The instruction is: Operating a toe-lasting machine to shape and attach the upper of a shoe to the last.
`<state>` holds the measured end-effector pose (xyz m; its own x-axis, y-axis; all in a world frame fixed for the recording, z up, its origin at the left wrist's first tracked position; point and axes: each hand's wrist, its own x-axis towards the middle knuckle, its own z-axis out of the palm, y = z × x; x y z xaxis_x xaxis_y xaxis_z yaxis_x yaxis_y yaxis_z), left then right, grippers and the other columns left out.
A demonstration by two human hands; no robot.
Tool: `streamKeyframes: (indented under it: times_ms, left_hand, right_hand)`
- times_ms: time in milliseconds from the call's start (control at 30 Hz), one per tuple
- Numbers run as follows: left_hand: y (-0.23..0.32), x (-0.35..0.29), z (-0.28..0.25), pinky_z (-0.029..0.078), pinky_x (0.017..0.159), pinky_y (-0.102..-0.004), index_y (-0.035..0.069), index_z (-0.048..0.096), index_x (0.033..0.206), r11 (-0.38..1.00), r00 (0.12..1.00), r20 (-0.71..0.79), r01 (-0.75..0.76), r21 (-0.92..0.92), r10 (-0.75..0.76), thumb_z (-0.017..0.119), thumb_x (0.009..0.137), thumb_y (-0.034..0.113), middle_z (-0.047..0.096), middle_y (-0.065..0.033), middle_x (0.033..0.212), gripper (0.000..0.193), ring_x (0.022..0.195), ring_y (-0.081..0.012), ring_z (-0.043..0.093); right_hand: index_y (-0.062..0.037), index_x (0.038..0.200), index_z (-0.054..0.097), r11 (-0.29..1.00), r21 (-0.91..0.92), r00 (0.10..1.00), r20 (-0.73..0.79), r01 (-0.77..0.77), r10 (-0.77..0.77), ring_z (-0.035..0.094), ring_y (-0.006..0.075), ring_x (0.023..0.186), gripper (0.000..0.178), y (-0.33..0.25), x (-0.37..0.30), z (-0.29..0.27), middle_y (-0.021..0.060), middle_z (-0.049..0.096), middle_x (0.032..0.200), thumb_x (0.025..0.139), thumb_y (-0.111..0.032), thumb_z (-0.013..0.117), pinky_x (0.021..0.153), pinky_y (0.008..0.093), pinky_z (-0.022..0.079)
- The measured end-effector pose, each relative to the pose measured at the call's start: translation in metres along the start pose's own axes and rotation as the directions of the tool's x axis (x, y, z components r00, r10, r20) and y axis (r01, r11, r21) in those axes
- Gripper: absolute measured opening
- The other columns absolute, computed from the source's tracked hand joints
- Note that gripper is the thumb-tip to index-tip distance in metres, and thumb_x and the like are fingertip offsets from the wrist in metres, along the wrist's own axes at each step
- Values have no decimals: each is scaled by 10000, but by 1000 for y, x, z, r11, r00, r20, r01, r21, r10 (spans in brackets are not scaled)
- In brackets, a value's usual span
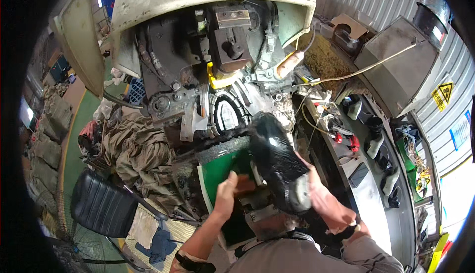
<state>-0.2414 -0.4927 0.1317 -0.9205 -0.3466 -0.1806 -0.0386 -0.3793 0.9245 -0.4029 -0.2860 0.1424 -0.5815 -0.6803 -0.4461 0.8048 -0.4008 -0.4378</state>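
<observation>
My right hand grips a black shoe upper, which looks stretched over a last with a pale grey end showing near the palm. The shoe is held tilted in front of the machine, its far end close to the machine's front edge. My left hand is to the left of the shoe, apart from it, over a green panel. Its thumb is raised and its slightly blurred fingers are spread, with nothing seen in them. Beyond both hands sits the machine's horseshoe-shaped clamp, below a dark metal head and a yellow piece.
On the right, several shoes on lasts stand along a grey conveyor, beside a red-handled tool and a dark flat device. A black-backed chair and a heap of brown cloth are at left.
</observation>
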Motion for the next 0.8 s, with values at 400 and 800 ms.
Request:
streamKeyframes:
  times_ms: [400, 800]
  left_hand:
    - [39, 78, 14, 461, 1016, -372, -27, 630, 1255, 880, 857, -499, -132, -456, -130, 639, 991, 317, 655, -108, 1270, 434, 1117, -234, 616]
    - [27, 106, 1, 508, 942, -365, -33, 657, 1174, 809, 874, -466, -174, -562, -136, 630, 999, 206, 673, -95, 1178, 298, 1043, -216, 639]
  right_hand:
    - [-104, 1130, 616, 956, -167, 970, 67, 242, -234, 594, 105, 941, 255, 53, 124, 74, -15, 640, 1036, 967, -283, 696, 858, 291, 502]
    - [-52, 1172, 589, 973, -109, 978, -27, 202, -206, 620, 128, 939, 311, 43, 138, 83, 25, 657, 1044, 954, -238, 710, 874, 302, 520]
